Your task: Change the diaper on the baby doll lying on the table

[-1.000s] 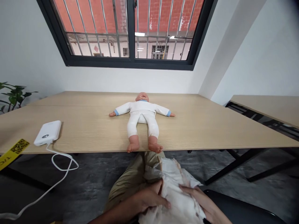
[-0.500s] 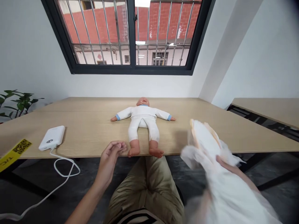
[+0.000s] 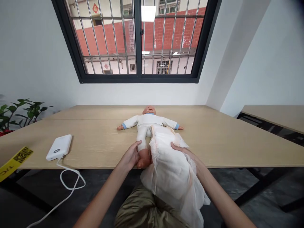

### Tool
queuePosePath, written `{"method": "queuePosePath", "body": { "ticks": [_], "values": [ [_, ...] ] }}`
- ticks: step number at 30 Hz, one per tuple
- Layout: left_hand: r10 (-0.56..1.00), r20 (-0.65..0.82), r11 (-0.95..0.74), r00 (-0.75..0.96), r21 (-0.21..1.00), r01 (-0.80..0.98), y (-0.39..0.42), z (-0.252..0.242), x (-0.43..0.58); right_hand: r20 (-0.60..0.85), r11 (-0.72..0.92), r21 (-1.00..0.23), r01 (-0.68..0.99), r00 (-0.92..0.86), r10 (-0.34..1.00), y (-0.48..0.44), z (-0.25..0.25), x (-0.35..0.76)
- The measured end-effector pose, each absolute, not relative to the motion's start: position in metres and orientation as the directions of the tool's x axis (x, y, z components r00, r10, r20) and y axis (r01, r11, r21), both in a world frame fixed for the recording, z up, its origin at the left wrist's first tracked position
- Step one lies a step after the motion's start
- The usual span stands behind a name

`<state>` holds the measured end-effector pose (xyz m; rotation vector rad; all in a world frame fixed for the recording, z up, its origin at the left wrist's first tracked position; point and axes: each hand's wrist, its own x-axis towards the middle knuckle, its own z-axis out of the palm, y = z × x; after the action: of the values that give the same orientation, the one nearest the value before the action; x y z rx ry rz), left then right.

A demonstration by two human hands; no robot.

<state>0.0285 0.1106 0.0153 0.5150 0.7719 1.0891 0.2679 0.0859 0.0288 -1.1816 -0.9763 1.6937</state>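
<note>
A baby doll (image 3: 149, 119) in a white outfit with blue cuffs and collar lies on its back on the table, head toward the window and bare feet at the front edge. My left hand (image 3: 132, 155) is closed around the doll's lower leg on the left side of the view. My right hand (image 3: 181, 148) grips a white gauzy garment (image 3: 168, 164) with pale orange edging, thumb on top and the other fingers hidden beneath. This garment covers the doll's other leg and hangs over the table edge above my lap.
On the wooden table (image 3: 95, 129), a white power bank (image 3: 59, 147) stands at the left, its white cable (image 3: 71, 190) dropping over the edge. A yellow tag (image 3: 15, 163) and a plant (image 3: 23, 110) are farther left. Beyond the table is a barred window (image 3: 140, 41).
My right hand has brought the garment leftward from the right side onto the doll's leg. My left hand has moved right and taken hold of the other leg. The view has tilted up slightly.
</note>
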Motion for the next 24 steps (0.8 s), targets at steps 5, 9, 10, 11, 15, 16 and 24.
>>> {"method": "queuePosePath", "body": {
  "ticks": [5,9,10,11,15,16,24],
  "values": [
    [0.918,-0.255,0.396,0.303,0.599,-0.696,0.106,0.016,0.044,-0.428,-0.466,-0.822,-0.327,-0.185,0.885,0.081,0.041,0.265],
    [0.863,-0.217,0.496,0.456,0.532,-0.686,0.106,0.01,0.057,-0.413,-0.446,-0.84,-0.31,-0.169,0.895,0.079,0.046,0.26],
    [0.861,-0.223,0.502,0.458,0.523,-0.689,0.107,0.01,0.06,-0.406,-0.44,-0.844,-0.308,-0.169,0.898,0.078,0.046,0.26],
    [0.868,-0.233,0.492,0.438,0.521,-0.697,0.108,0.011,0.062,-0.401,-0.434,-0.846,-0.309,-0.168,0.901,0.078,0.046,0.262],
    [0.864,-0.214,0.494,0.455,0.529,-0.69,0.114,0.024,0.061,-0.401,-0.416,-0.856,-0.307,-0.114,0.909,0.075,0.045,0.291],
    [0.844,-0.179,0.515,0.506,0.536,-0.669,0.116,0.027,0.059,-0.405,-0.407,-0.86,-0.306,-0.075,0.911,0.073,0.045,0.302],
    [0.727,0.06,0.553,0.684,0.541,-0.634,0.139,0.06,0.046,-0.502,-0.455,-0.86,-0.231,0.225,0.835,0.058,0.033,0.368]
  ]
}}
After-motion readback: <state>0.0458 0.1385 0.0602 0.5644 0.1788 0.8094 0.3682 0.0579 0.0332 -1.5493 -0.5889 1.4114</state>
